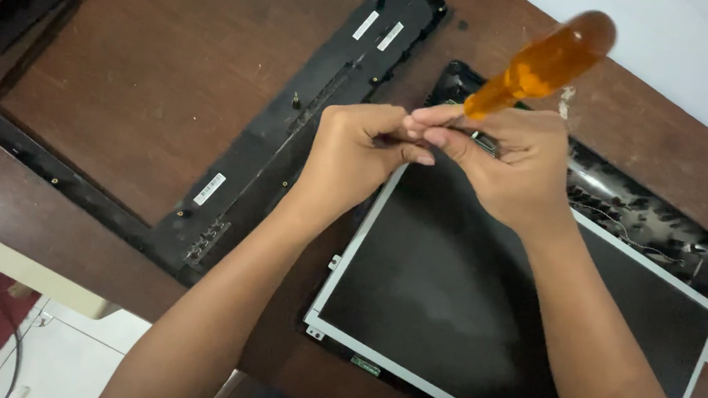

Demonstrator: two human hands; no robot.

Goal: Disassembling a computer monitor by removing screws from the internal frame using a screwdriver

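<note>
the step in hand looks like unscrewing: both hands meet over the far left corner of a bare screen panel (pixel 482 296), which lies dark and flat with a silver metal frame on the brown wooden table (pixel 160 71), still seated in its black back cover (pixel 667 226). the right hand (pixel 519 171) is curled around the shaft of a screwdriver just under its amber handle (pixel 545 66), which tilts up and to the far right. the left hand (pixel 358 152) is closed too, its fingertips pinched together against the right hand's fingers where the shaft goes down; the tip itself is hidden behind the fingers, so i cannot tell whether it sits in a screw.

as a judgement, the next move calls for keeping the tip pressed straight into the corner fastening while turning, with the left fingers steadying the shaft so it does not skid onto the dark glass.

a black screen bezel (pixel 271 166), removed and turned inner side up, lies to the left on the table, just beside the panel. it carries small white rectangular labels: two side by side near its far corner (pixel 377 30), and one (pixel 210 188) lower on the same bar, nearer the viewer. a small green strip (pixel 365 365) sits at the panel's near edge. the print on all of these is too small to read.
</note>
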